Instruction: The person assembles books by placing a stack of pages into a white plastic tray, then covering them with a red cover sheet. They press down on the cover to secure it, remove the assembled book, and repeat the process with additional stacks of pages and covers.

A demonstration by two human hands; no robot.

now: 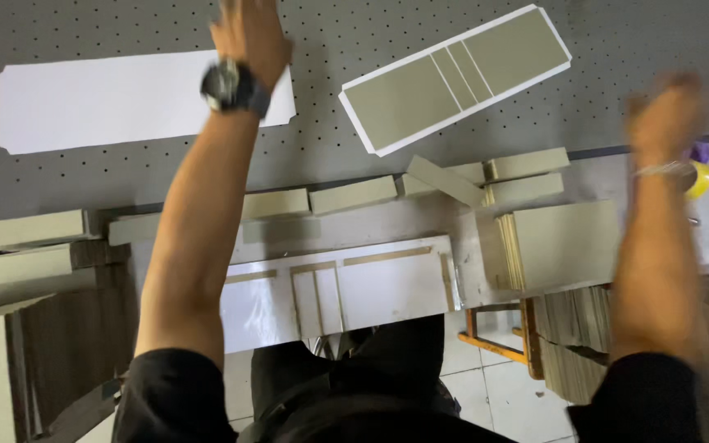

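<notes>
The left hand [249,33] reaches to the top edge of the frame, a dark watch [231,86] on its wrist. It lies over the right end of a white sheet [116,98] that lies flat on the grey perforated table [330,139] in the upper left. The fingers are cut off by the frame edge, so whether they are spread, pressing or pinching cannot be told. The arm crosses the sheet's end, which suggests the hand is holding or shifting that end.

The right hand [666,115] is raised in the upper right and blurred; it seems to hold nothing, but the blur hides how its fingers stand. Just beside it sits a yellow tape roll [701,179] with something purple above it.

Between the hands, tilted, lies a panel [457,75] of olive board pieces on a white backing, apart from the sheet and untouched by either hand. Below it, along the table's near edge, loose olive strips [354,195] lie in a rough row, some overlapping. A stack of olive boards [564,242] stands at centre right, near the right forearm. A second white panel [338,291] with olive strips lies just below the strips, close to the person's body. More board stacks [18,246] fill the left side. The strips and stacks crowd the near edge, so both arms must reach over them.
</notes>
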